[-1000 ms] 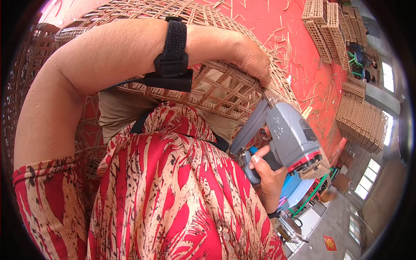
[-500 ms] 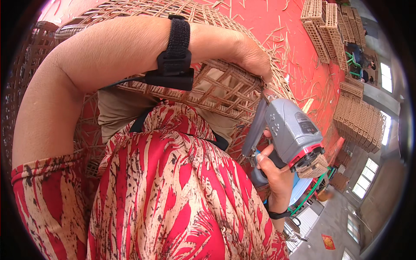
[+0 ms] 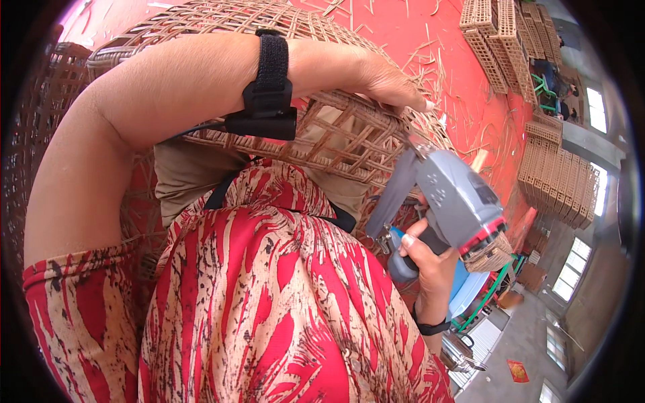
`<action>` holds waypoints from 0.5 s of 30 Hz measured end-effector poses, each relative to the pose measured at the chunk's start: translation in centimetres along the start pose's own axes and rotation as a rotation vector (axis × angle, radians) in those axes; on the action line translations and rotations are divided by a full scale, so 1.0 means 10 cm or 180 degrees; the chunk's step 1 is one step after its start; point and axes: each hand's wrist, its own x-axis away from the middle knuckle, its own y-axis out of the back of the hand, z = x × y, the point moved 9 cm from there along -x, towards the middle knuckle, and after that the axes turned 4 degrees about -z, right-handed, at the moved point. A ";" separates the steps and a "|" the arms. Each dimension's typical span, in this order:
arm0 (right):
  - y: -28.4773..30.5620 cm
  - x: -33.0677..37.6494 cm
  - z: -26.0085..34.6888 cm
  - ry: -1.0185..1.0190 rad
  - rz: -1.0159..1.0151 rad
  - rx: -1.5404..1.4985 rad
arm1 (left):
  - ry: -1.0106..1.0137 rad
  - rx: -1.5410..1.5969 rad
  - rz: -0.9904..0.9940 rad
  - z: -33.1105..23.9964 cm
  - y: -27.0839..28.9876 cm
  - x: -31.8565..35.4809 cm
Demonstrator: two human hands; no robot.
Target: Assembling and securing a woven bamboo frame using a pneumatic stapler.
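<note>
A brown woven wicker basket point(image 3: 329, 138) lies tilted across my lap. My left arm reaches over it, and my left hand point(image 3: 393, 87) grips its far right edge; one fingertip shows and the other fingers are hidden behind the wrist and weave. In my right hand point(image 3: 430, 265) is a grey staple gun point(image 3: 460, 195) with a red band at its rear end. My fingers wrap round its dark handle. The gun's nose is close to the basket's right corner, just below my left hand; whether it touches the weave I cannot tell.
Loose cane strips point(image 3: 430, 57) litter the red floor point(image 3: 463, 87). Stacked woven panels point(image 3: 557, 171) stand at the right, with more stacks point(image 3: 494, 40) farther up. Another person point(image 3: 561, 84) is in the distance. A light-blue object point(image 3: 467, 292) is beyond my right wrist.
My left hand has shifted slightly, its fingertip now lifted clear of the gun's nose. The staple gun has tilted and drawn back a little from the basket's corner.
</note>
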 end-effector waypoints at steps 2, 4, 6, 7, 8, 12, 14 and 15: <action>0.08 0.01 -0.02 0.0157 -0.0168 -0.0387 | -0.0058 -0.0161 -0.0087 -0.10 0.02 0.04; 0.12 0.02 -0.06 0.0244 -0.0280 -0.0778 | -0.0110 -0.0339 -0.0153 -0.17 0.06 0.13; 0.22 0.01 -0.21 0.0329 -0.0295 -0.1340 | -0.0481 -0.0402 -0.0147 -0.26 0.07 0.15; 0.28 0.04 -0.28 0.0339 -0.0353 -0.1376 | -0.0506 -0.0447 -0.0100 -0.27 0.05 0.12; 0.35 0.08 -0.32 0.0416 -0.0436 -0.1571 | -0.0520 -0.0757 0.0047 -0.29 0.01 0.09; 0.80 0.31 -0.75 0.0427 -0.0789 -0.2109 | -0.0870 -0.1615 -0.0076 -0.55 -0.20 -0.06; 0.87 0.16 -1.18 0.0281 -0.0892 -0.2643 | -0.0432 -0.1185 0.0070 -0.30 -0.32 -0.15; 0.96 0.14 -1.34 0.0101 -0.1156 -0.2652 | -0.0188 -0.1061 0.0112 -0.34 -0.36 -0.13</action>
